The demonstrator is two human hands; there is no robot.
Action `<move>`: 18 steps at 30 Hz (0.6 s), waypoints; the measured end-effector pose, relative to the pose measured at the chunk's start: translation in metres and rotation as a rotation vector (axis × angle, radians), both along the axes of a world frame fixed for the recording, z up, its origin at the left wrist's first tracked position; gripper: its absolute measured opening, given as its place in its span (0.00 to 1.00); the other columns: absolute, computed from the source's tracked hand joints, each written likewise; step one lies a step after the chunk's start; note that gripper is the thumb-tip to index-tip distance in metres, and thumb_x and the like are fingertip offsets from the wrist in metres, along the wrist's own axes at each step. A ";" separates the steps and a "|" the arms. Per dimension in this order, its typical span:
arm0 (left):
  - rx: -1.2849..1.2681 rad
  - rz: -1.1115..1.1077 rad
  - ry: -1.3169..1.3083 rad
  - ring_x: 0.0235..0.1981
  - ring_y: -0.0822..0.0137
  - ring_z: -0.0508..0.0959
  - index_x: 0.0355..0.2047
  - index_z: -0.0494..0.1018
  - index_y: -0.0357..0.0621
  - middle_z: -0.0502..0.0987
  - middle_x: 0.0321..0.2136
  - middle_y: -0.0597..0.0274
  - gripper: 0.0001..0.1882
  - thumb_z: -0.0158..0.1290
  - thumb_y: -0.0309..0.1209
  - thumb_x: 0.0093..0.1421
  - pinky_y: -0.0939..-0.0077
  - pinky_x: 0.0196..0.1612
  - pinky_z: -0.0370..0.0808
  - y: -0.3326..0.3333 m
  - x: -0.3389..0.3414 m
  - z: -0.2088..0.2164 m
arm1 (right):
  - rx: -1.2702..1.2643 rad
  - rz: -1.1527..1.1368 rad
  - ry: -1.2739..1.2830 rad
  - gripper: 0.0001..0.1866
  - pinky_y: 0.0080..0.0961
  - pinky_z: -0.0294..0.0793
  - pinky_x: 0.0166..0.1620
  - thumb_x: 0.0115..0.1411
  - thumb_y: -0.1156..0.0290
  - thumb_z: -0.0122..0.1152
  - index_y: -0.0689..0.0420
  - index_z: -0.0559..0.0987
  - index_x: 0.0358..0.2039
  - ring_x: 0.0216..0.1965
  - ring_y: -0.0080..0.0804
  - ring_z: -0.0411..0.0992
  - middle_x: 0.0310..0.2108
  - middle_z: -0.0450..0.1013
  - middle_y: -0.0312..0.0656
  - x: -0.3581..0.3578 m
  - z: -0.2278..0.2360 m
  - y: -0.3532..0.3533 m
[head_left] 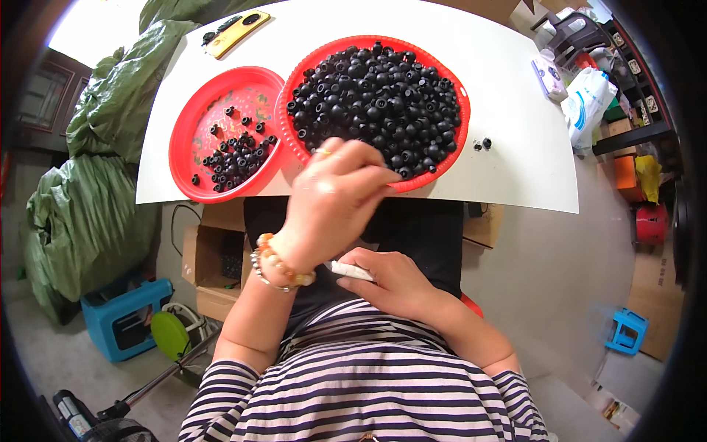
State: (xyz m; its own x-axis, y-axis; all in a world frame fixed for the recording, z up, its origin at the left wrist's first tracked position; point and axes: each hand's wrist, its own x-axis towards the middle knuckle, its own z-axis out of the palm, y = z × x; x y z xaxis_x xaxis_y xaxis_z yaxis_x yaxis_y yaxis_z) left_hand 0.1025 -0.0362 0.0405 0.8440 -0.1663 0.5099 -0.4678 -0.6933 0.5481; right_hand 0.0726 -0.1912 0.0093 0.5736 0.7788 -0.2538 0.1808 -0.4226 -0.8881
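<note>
A red plastic basket (462, 110) on the table is heaped with small black round parts (368, 96), each with a hole in it. My left hand (328, 202), with beaded bracelets on its wrist, reaches over the basket's near rim. Its fingers are bent together, tips at the nearest black parts; whether a part is between them is hidden. Lower down, in front of my lap, my right hand (394, 283) is closed around a small white oblong thing (352, 271). To the left, a red round tray (193, 110) holds a smaller pile of the black parts.
On the white table (515, 169) lie a yellow phone (239, 33) and a couple of loose black parts (482, 144). A tissue pack (549, 76) lies at its right edge. Below are an open carton (213, 258) and a blue stool (125, 317); green sacks (96, 228) stand left.
</note>
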 end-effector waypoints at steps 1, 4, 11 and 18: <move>0.023 -0.018 0.017 0.29 0.62 0.70 0.29 0.76 0.44 0.71 0.27 0.63 0.10 0.58 0.23 0.43 0.72 0.33 0.68 -0.008 0.004 -0.001 | 0.017 -0.009 -0.024 0.11 0.39 0.68 0.33 0.54 0.62 0.54 0.53 0.72 0.35 0.30 0.45 0.72 0.26 0.73 0.44 0.000 -0.003 -0.001; 0.128 -0.019 0.078 0.31 0.62 0.69 0.32 0.76 0.46 0.68 0.28 0.63 0.11 0.58 0.27 0.44 0.71 0.33 0.69 -0.020 0.009 0.001 | 0.029 -0.040 -0.027 0.11 0.38 0.68 0.33 0.54 0.62 0.55 0.53 0.73 0.35 0.31 0.44 0.72 0.27 0.73 0.44 0.001 -0.001 -0.004; 0.158 0.009 0.118 0.31 0.60 0.70 0.30 0.74 0.40 0.67 0.29 0.59 0.09 0.56 0.26 0.46 0.71 0.34 0.69 -0.013 0.009 -0.002 | 0.031 -0.025 0.026 0.11 0.36 0.69 0.33 0.54 0.62 0.54 0.53 0.72 0.35 0.31 0.43 0.72 0.27 0.73 0.43 0.002 -0.007 -0.007; 0.129 -0.011 0.131 0.30 0.58 0.70 0.31 0.73 0.37 0.68 0.27 0.58 0.10 0.56 0.24 0.46 0.69 0.33 0.68 -0.003 0.001 0.004 | 0.049 -0.012 0.021 0.12 0.30 0.69 0.32 0.54 0.64 0.57 0.55 0.73 0.36 0.28 0.38 0.72 0.27 0.73 0.42 0.004 -0.009 -0.008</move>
State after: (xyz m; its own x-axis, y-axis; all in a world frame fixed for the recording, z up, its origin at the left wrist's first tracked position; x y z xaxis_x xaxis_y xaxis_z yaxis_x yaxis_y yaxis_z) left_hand 0.1040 -0.0395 0.0440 0.8994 -0.2329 0.3698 -0.4064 -0.7568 0.5119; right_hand 0.0762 -0.1992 -0.0001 0.5779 0.7837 -0.2275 0.1572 -0.3804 -0.9114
